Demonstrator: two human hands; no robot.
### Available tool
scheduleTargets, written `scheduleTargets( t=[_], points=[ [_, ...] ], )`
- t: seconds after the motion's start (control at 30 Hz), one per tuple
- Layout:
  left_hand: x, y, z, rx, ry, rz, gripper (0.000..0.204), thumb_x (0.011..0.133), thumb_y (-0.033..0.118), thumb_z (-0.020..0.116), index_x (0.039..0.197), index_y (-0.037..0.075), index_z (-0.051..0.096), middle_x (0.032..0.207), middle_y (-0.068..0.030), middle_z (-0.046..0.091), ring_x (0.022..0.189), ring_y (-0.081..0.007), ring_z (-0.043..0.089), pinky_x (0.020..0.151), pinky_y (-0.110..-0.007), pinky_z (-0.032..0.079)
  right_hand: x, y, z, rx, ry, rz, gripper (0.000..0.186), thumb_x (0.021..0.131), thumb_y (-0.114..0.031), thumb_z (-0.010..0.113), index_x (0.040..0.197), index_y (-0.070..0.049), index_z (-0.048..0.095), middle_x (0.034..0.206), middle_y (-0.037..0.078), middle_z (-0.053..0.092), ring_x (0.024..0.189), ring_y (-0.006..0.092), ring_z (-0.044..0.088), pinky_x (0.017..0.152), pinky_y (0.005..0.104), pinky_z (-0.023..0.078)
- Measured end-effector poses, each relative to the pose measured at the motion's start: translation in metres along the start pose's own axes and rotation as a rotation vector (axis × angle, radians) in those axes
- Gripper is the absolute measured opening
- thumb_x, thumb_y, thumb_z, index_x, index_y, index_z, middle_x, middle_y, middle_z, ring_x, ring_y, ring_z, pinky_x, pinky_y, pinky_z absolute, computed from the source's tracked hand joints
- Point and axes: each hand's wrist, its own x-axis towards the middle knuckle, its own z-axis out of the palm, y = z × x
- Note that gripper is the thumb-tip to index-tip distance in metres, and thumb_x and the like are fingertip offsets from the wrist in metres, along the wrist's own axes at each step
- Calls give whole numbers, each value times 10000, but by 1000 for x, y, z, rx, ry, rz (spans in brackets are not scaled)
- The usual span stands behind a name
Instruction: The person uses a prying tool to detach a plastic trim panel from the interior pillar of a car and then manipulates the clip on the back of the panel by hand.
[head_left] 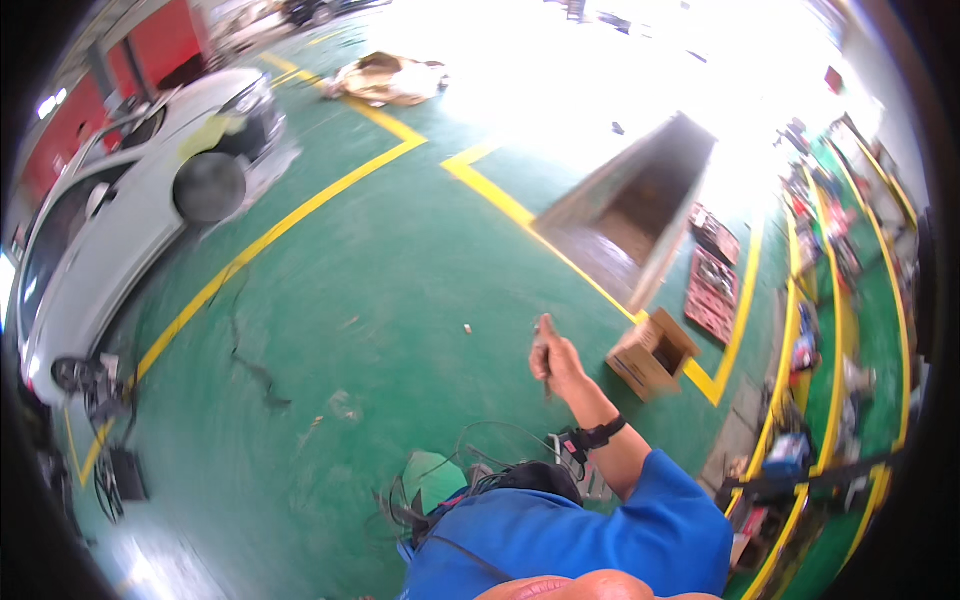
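Cardboard box [640, 368] near right hand [560, 362]; cannot tell whether grip holds anything; pit [640, 218], red tool case [711, 297] beyond.

Green floor [380, 270] with yellow lines [503, 204]; whitish car [130, 238] at left; blue shirt [570, 540] at bottom; brown box [637, 360], red case [711, 302] at right

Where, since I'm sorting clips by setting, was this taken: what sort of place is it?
Most likely a car repair workshop: a car stands at the left, a long pit that looks like an inspection pit is sunk into the floor, and a red tool case lies beside it.
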Motion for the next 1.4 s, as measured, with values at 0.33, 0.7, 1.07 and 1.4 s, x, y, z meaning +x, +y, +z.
scheduleTargets(
  t=[0.33, 0.7, 1.07, 1.4],
  points=[
    [339, -4, -127, -2475, 49, -944, 189, 825, 268, 535, 840, 96, 457, 745, -70, 453, 670, -261, 510, 553, -374, 400, 185, -29, 43, -235, 387, -40, 449, 917, -493, 574, 740, -81, 551, 542, -13, 425, 395, 94, 365, 364, 241, 281],
    [684, -9, -517, -2180, 75, -500, 159, 832, 212, 570, 718, 101, 564, 645, -55, 573, 633, -216, 617, 551, -345, 483, 386, -70, 125, -198, 561, 58, 475, 904, -542, 574, 737, -104, 499, 518, -26, 385, 369, 80, 310, 334, 230, 222],
    [799, 35, -552, -2398, -139, -1327, 248, 815, 233, 515, 650, 52, 479, 626, -117, 522, 618, -286, 565, 543, -376, 476, 701, -228, 281, -249, 468, 74, 554, 904, -629, 528, 732, -104, 492, 508, -38, 365, 356, 70, 297, 323, 230, 213],
    [1060, 88, -721, -2517, -70, -1340, 244, 839, 251, 532, 770, 23, 478, 729, -113, 504, 682, -273, 531, 586, -375, 450, 993, -343, 431, -408, 259, -74, 501, 970, -532, 486, 824, -58, 552, 576, -38, 398, 406, 58, 338, 371, 210, 281]
  ],
)
